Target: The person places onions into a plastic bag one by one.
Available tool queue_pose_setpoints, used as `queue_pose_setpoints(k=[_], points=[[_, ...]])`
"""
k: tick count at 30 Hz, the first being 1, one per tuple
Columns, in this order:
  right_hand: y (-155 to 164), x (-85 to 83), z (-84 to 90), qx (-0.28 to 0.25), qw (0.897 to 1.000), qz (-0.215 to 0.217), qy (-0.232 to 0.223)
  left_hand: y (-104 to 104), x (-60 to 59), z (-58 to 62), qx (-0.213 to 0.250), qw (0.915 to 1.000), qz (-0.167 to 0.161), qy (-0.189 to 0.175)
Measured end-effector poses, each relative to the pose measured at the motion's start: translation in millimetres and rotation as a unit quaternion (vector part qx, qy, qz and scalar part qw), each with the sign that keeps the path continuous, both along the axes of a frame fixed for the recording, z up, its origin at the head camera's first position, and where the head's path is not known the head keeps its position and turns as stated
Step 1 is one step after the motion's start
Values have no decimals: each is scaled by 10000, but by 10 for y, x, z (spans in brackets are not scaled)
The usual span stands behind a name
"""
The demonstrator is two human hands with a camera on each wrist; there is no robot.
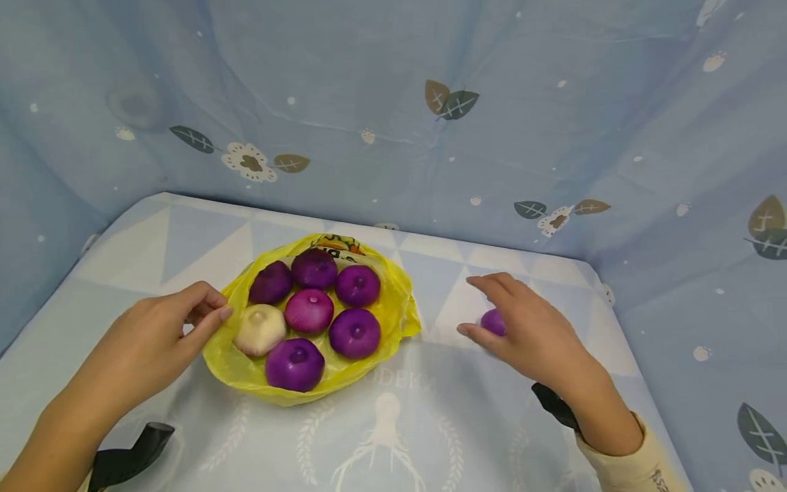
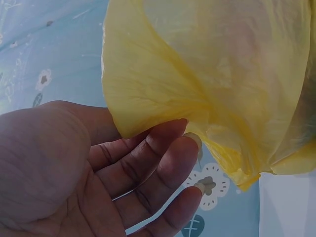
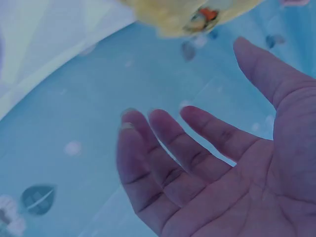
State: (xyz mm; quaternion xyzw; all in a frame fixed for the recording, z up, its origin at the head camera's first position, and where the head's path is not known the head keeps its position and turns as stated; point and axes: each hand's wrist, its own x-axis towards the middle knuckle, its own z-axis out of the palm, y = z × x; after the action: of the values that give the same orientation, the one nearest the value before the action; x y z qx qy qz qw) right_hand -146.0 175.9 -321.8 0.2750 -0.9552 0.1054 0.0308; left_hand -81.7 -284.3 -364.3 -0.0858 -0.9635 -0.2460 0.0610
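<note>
On the table a yellow plastic bag (image 1: 393,335) lies spread with its mouth facing up. Inside sit several purple onions (image 1: 355,333) and one white onion (image 1: 261,330). My left hand (image 1: 154,335) pinches the left edge of the bag between thumb and fingers; the left wrist view shows the yellow film (image 2: 163,69) at those fingertips. To the right of the bag, my right hand (image 1: 529,328) hovers with fingers spread and holds nothing. Just behind it a lone purple onion (image 1: 493,322) shows, partly hidden by the hand.
The table (image 1: 393,437) wears a pale cloth with triangles and printed wreaths. A blue curtain (image 1: 369,89) with leaf and flower prints hangs along the back and sides. A black strap part (image 1: 132,451) sits at the left wrist and another (image 1: 553,404) at the right.
</note>
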Motion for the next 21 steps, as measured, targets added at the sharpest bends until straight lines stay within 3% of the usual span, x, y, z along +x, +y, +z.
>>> queue_pose_setpoints(k=[5, 11, 21], points=[[317, -40, -48, 89, 9975, -540, -444, -3, -6, -3, 88, 9999, 26, -61], [536, -96, -171, 63, 9918, -843, -955, -5, -16, -8, 74, 9999, 29, -110], [698, -286, -665, -117, 9800, -1218, -1569, -12, -22, -20, 5, 10000, 17, -93]])
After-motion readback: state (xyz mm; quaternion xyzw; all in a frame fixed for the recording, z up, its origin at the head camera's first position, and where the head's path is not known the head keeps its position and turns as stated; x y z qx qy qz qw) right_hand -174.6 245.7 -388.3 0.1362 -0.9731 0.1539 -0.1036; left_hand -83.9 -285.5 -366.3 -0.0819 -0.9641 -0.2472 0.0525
